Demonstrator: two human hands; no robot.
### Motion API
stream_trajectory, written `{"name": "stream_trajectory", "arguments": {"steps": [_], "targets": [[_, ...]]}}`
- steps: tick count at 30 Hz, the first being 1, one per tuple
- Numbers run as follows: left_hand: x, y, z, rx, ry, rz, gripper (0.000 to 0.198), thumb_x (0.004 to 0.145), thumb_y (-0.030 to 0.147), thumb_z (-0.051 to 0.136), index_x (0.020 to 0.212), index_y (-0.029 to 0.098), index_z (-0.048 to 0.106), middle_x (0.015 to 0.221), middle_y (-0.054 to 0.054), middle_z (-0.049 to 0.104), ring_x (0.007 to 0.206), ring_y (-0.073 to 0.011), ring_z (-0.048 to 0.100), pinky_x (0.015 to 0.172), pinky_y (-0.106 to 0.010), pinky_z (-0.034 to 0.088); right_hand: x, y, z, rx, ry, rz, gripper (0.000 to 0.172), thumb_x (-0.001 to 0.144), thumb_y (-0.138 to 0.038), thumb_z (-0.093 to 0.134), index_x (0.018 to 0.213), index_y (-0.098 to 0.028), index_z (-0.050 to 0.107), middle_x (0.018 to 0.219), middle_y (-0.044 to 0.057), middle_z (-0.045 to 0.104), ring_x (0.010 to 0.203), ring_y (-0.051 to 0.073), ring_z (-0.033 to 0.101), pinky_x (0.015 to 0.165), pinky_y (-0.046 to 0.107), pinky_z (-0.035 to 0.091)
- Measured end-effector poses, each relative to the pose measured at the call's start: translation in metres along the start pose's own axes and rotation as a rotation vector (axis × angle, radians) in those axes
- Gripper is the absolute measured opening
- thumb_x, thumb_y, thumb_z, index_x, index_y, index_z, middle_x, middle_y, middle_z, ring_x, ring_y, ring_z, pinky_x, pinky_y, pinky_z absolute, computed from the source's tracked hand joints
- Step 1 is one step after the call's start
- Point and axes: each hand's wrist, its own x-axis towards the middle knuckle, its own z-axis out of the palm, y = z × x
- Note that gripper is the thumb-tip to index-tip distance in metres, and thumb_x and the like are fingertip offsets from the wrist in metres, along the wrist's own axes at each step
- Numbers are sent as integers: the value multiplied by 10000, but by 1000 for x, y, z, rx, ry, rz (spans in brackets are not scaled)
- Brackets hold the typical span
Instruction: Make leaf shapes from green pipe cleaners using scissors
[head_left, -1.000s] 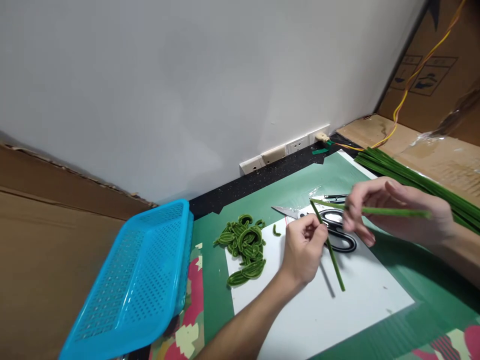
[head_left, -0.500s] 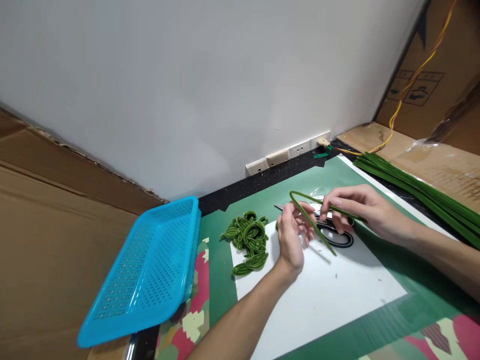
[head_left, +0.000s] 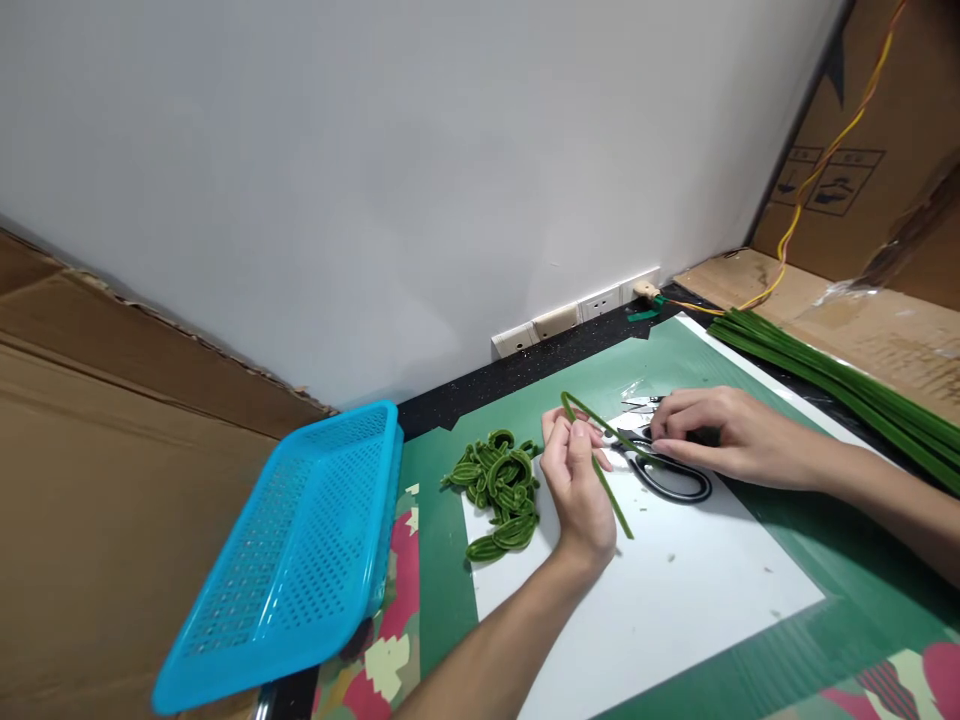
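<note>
Wall [head_left: 375,200]: smooth and pale, with glossy sockets [head_left: 555,320] set low along the desk's far edge.
Desk [head_left: 457,395]: black and white-speckled at its far edge, otherwise mostly under a slick green mat [head_left: 444,605].
White sheet [head_left: 675,610]: flat, dotted with tiny green scraps, near corner pointing right.
Bent stem [head_left: 613,498]: fuzzy green, folded into a narrow V above the sheet's far edge, its bend pointing away from me.
Left hand [head_left: 581,485]: thumb and fingers pinched narrowly around the stem.
Right hand [head_left: 712,435]: fingers curled at the scissors' handles; I cannot tell whether they grip.
Scissors [head_left: 679,499]: rounded black loops with pale piping, by the sheet's far right edge.
Green coils [head_left: 506,480]: velvety curls and ovals heaped across the sheet's far left corner.
Basket [head_left: 292,530]: shiny blue perforated plastic, beside the desk's left edge.
Stem bundle [head_left: 832,385]: long, straight, plush, lying past the mat's right edge.
</note>
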Motion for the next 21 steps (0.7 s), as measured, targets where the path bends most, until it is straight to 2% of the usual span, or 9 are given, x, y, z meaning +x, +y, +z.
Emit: {"name": "stream_trajectory", "arguments": {"steps": [2,5,7,10,13,16,19,21], "targets": [[-1,2,1,22,49,71,492,1052,452,599,640,190,538,986,-58,533,817,-172,536,699,-275,466,-1,1,1,-131,4,-12,343,1043,-396,628,761,-205,663,1005,76,731,846,213,686,740,327,498],[-2,5,2,23,67,103,473,1058,389,562,631,196,500,1100,-95,604,943,-215,606,796,-307,504,-3,-1,3,-313,1,-4,260,997,-372,679,799,-220,605,940,62,720,793,222,668,685,328,461],[-4,6,2,-6,23,76,438,1071,361,525,664,206,478,1183,-121,668,1019,-247,637,826,-332,519,-3,-4,5,-416,5,-14,153,966,-349,709,920,-233,620,913,50,729,807,248,676,680,339,442],[-8,5,2,-19,-80,48,408,1099,354,495,720,204,520,1123,-121,752,973,-239,668,845,-343,525,-4,-8,9,-508,-15,-51,209,943,-315,722,1104,-232,617,984,56,757,866,281,709,723,363,444],[-11,4,2,-42,-158,35,404,1102,430,525,773,201,572,915,-84,747,781,-194,656,695,-296,520,-4,-10,14,-540,-45,-32,141,956,-253,669,1078,-231,600,975,57,754,853,272,725,694,347,420],[-11,3,3,-81,-192,-8,395,1089,493,561,816,207,561,711,-7,633,603,-144,583,513,-234,431,-4,-9,15,-519,-33,61,171,931,-213,657,1090,-249,601,970,39,760,801,244,733,606,310,350],[-9,1,4,-93,-161,-30,402,1088,502,570,821,205,534,655,36,536,529,-104,520,444,-197,362,-4,-7,11,-427,-16,168,267,882,-245,710,1121,-268,593,900,-2,760,714,213,711,576,284,320],[-7,0,4,-116,-136,-41,381,1092,497,569,849,208,517,674,52,515,494,-83,496,419,-182,339,-5,-5,6,-380,7,229,263,879,-285,723,1101,-269,584,842,-22,743,641,190,668,572,278,325]]}}
